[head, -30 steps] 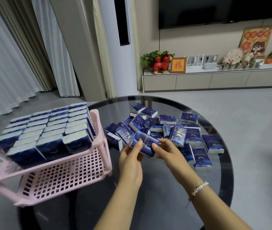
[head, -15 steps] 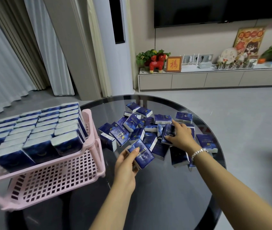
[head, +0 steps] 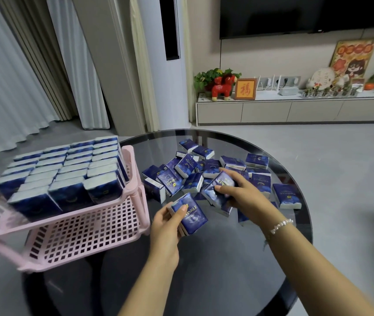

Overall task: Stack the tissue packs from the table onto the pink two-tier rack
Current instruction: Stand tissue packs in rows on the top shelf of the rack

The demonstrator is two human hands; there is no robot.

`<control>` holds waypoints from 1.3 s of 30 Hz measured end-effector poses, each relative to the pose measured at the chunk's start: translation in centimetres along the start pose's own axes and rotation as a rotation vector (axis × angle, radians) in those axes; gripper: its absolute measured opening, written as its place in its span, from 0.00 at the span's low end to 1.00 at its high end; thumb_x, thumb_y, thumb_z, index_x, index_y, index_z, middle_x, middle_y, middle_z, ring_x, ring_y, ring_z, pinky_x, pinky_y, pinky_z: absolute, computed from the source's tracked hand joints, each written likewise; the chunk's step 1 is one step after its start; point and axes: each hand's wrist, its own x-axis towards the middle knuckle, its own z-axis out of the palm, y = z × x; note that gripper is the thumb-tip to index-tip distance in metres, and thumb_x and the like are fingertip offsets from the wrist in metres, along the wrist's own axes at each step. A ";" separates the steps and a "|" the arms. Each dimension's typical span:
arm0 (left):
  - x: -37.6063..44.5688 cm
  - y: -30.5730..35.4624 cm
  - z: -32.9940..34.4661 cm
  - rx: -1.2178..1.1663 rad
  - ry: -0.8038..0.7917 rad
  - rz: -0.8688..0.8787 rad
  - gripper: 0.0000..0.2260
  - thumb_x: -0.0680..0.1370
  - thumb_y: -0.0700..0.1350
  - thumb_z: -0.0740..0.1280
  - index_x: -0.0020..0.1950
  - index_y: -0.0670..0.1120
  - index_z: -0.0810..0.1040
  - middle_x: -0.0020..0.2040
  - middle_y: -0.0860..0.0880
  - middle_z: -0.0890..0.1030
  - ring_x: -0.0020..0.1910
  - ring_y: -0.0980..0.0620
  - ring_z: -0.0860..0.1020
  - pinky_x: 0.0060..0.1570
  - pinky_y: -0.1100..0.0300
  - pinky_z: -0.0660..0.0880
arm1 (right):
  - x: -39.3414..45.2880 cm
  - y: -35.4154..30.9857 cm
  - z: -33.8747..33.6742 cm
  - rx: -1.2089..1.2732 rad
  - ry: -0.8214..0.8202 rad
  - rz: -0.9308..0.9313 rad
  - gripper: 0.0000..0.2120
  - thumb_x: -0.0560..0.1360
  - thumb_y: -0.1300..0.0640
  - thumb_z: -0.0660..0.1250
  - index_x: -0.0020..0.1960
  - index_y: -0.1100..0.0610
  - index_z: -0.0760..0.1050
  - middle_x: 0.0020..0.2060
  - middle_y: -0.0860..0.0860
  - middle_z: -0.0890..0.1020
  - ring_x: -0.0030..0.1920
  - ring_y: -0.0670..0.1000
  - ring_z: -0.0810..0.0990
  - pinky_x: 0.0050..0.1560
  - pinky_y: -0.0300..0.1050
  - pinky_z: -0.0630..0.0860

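Observation:
A pile of dark blue tissue packs [head: 206, 169] lies on the round dark glass table [head: 215, 258]. My left hand [head: 165, 226] grips one or two blue packs [head: 191, 213] just in front of the pile, thumb on top. My right hand [head: 243, 192] grips another blue pack [head: 218, 188] lifted at the pile's near edge. The pink two-tier rack [head: 133, 183] stands at the table's left. Its top tier holds several rows of upright packs [head: 67, 172]. Its lower tier [head: 85, 233] is bare grid.
A lone pack [head: 288, 196] lies at the pile's right near the table rim. Beyond the table are grey floor, curtains at left, a white standing unit [head: 170, 65] and a low cabinet [head: 295, 109] with ornaments under a wall screen.
My right hand reached into the pile, took hold of a pack and now draws it back toward me. My left hand keeps its pack and stays near the rack's corner.

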 end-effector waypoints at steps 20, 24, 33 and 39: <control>-7.1 3.2 -8.3 0.004 -0.009 0.142 0.13 0.73 0.40 0.68 0.56 0.40 0.74 0.49 0.43 0.81 0.44 0.48 0.81 0.41 0.57 0.77 | -9.2 3.9 11.3 0.109 -0.153 -0.074 0.10 0.71 0.58 0.71 0.42 0.57 0.70 0.35 0.51 0.79 0.37 0.47 0.78 0.42 0.41 0.73; -7.7 3.6 -11.1 0.146 -0.095 0.132 0.21 0.65 0.45 0.72 0.57 0.43 0.75 0.54 0.43 0.82 0.51 0.45 0.80 0.48 0.53 0.78 | -10.0 4.0 12.1 0.038 -0.292 -0.073 0.10 0.71 0.62 0.71 0.49 0.60 0.73 0.44 0.55 0.83 0.43 0.49 0.82 0.46 0.40 0.77; -8.2 4.6 -16.0 0.486 -0.268 0.137 0.26 0.68 0.36 0.76 0.63 0.49 0.73 0.60 0.50 0.80 0.59 0.56 0.79 0.55 0.63 0.75 | -9.4 4.1 13.3 -0.326 -0.603 -0.148 0.35 0.71 0.63 0.72 0.73 0.46 0.62 0.65 0.51 0.73 0.64 0.45 0.74 0.62 0.42 0.74; -8.2 5.1 -17.7 0.868 -0.289 0.150 0.40 0.66 0.47 0.76 0.73 0.61 0.62 0.70 0.59 0.69 0.69 0.61 0.68 0.71 0.53 0.65 | -9.5 3.6 14.7 -0.748 -0.573 -0.297 0.37 0.68 0.58 0.76 0.71 0.44 0.62 0.56 0.34 0.69 0.51 0.35 0.73 0.54 0.25 0.69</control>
